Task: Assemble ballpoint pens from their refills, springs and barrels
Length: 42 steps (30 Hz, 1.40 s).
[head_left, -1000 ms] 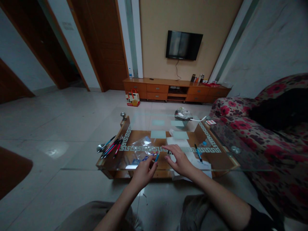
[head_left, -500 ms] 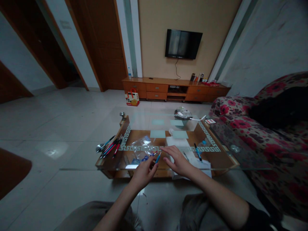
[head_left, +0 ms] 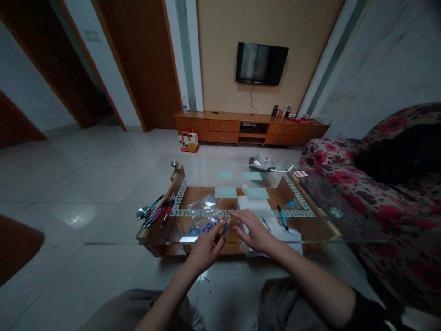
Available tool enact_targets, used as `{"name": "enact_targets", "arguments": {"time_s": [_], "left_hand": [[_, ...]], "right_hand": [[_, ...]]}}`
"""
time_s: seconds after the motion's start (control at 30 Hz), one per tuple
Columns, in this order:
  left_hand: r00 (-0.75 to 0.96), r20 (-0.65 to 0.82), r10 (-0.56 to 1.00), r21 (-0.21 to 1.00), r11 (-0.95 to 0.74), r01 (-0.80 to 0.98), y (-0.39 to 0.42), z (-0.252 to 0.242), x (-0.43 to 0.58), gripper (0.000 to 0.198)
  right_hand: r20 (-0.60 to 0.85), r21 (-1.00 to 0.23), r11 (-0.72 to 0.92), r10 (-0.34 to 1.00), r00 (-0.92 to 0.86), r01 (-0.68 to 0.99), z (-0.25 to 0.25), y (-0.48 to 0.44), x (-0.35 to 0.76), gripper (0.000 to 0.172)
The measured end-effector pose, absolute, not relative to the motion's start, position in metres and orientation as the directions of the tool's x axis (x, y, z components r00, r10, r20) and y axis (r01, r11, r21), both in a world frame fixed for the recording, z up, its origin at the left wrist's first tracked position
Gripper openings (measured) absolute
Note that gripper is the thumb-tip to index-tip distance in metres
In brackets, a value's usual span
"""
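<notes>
Above the near edge of the glass-topped coffee table (head_left: 317, 225), the left hand (head_left: 206, 246) pinches a slim blue pen (head_left: 225, 226) between thumb and fingers, its pale pointed end angled up and away, probably so that this end is clear of the grip. Just beside it, the right hand (head_left: 254, 232) is half open, fingers curved and thumb parted from them; nothing shows in the gap, though the palm is hidden, so I cannot tell whether something small is tucked there. To the left lies a loose bundle of pens (head_left: 156, 214), their straight blue, black and pinkish-red barrels slanting roughly one way, perhaps to group them apart from the crumpled clear plastic bag (head_left: 203, 209), thin and glossy, beyond the left hand. One blue-and-black pen (head_left: 283, 218) lies alone at the right, by flat white paper (head_left: 291, 236). A pale, angular Greek-key border (head_left: 299, 214) decorates the smooth, see-through top over orange-brown wood; farther right, the sofa (head_left: 337, 165) wears soft-looking fabric with pinkish-red flowers.
</notes>
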<state>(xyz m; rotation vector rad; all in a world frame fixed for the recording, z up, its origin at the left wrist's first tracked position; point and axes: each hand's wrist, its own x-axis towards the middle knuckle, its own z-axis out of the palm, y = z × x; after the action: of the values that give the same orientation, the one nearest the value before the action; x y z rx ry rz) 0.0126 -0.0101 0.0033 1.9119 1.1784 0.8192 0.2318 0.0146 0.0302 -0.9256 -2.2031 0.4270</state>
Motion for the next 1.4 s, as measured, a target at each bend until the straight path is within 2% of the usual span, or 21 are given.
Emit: {"name": "enact_targets", "arguments": {"time_s": [0.57, 0.7, 0.8, 0.97, 1.17, 1.3, 1.4], "left_hand": [[0.359, 0.13, 0.924, 0.811, -0.307, 0.498, -0.011, 0.003, 0.012, 0.048], [0.358, 0.126, 0.925, 0.807, -0.305, 0.506, -0.01, 0.004, 0.012, 0.047], [0.351, 0.12, 0.929, 0.809, -0.297, 0.508, -0.01, 0.003, 0.011, 0.046], [0.36, 0.123, 0.925, 0.811, -0.303, 0.501, -0.01, 0.002, 0.011, 0.046], [0.361, 0.12, 0.925, 0.808, -0.303, 0.506, -0.011, 0.005, 0.011, 0.045], [0.357, 0.124, 0.926, 0.809, -0.303, 0.505, -0.011, 0.005, 0.01, 0.046], [0.36, 0.125, 0.924, 0.808, -0.305, 0.504, -0.01, 0.005, 0.01, 0.046]], "right_hand": [[0.495, -0.562, 0.663, 0.748, -0.442, 0.494, 0.031, 0.014, 0.23, 0.06], [0.548, -0.567, 0.632, 0.768, -0.33, 0.528, 0.03, 0.017, 0.231, 0.054], [0.563, -0.601, 0.551, 0.806, -0.183, 0.579, 0.028, 0.022, 0.236, 0.043], [0.53, -0.648, 0.433, 0.847, -0.037, 0.627, 0.019, 0.035, 0.251, 0.024], [0.491, -0.641, 0.368, 0.871, -0.008, 0.674, 0.001, 0.052, 0.273, 0.023], [0.408, -0.674, 0.289, 0.913, 0.017, 0.68, -0.013, 0.061, 0.287, 0.028], [0.348, -0.669, 0.247, 0.937, 0.002, 0.701, -0.023, 0.065, 0.294, 0.023]]}}
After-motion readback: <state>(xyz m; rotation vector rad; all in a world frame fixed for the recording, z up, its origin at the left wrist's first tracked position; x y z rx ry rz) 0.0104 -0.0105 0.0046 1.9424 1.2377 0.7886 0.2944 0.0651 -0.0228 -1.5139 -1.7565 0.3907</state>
